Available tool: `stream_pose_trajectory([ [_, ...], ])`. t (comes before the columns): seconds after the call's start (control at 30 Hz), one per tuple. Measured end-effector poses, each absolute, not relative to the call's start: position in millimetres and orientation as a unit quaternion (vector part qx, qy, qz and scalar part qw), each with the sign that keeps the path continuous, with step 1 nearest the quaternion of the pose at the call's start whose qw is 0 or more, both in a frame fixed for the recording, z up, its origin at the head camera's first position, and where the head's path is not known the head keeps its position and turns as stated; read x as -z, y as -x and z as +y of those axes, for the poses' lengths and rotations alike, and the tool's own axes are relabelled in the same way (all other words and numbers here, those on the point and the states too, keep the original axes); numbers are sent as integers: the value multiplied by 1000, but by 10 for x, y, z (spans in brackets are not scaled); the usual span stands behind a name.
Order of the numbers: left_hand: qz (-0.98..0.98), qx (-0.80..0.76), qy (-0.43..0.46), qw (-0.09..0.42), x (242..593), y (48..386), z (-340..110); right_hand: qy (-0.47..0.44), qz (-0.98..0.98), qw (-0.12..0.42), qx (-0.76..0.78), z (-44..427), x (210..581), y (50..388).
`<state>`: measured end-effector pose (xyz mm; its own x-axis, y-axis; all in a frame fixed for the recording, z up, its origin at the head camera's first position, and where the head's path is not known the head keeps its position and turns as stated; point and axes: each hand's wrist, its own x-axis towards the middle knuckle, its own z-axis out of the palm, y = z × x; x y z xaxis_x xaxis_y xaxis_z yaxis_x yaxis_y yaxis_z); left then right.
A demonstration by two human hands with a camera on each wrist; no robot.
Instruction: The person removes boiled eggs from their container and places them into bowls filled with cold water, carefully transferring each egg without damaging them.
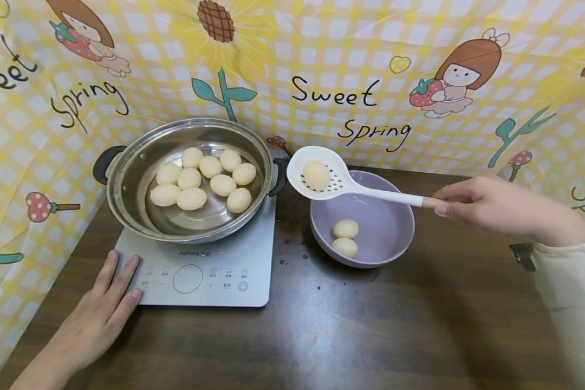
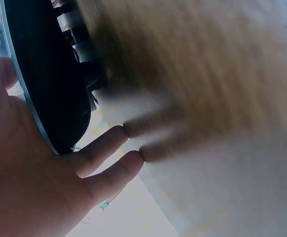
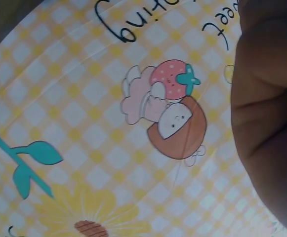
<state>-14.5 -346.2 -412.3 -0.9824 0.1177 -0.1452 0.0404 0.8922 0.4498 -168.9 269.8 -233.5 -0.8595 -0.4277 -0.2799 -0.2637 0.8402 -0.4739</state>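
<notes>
My right hand [image 1: 502, 208] grips the end of a white slotted spoon [image 1: 385, 194], whose bowl carries one egg [image 1: 317, 174] between the pot and the purple bowl. Two eggs [image 1: 345, 238] lie in the purple bowl [image 1: 395, 233]. Several pale eggs [image 1: 192, 199] sit in the steel pot [image 1: 141, 216] on the white cooktop [image 1: 195, 292]. My left hand [image 1: 85, 325] rests with spread fingers on the cooktop's left edge; the left wrist view shows this hand [image 2: 49, 173] at the dark underside [image 2: 49, 74] of it. Only part of my right hand [image 3: 271, 108] shows in the right wrist view.
Behind and at the left hangs a yellow checked cloth [image 1: 322, 54] with printed flowers and lettering. Water drops lie on the brown wooden table [image 1: 351, 341] between cooktop and bowl. A small dark object [image 1: 522, 255] lies by the right sleeve [image 1: 570, 292].
</notes>
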Motion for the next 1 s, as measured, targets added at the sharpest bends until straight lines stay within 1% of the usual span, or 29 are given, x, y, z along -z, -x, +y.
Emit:
stream_pose_trajectory([
  [0.4,969,-228,-40,88,4115,142,-3465,145,955,198,168,2993,2487,1590],
  [0.57,968,-226,-39,97,4104,155,-3459,129,955,198,178,3114,2578,1542],
  [0.67,969,-228,-42,89,4108,150,-3450,129,955,194,185,3172,2636,1515],
  [0.77,969,-227,-42,85,4111,145,-3449,137,959,178,172,3204,2679,1491],
  [1.0,970,-220,-37,95,4097,145,-3453,184,972,107,100,3225,2781,1493],
])
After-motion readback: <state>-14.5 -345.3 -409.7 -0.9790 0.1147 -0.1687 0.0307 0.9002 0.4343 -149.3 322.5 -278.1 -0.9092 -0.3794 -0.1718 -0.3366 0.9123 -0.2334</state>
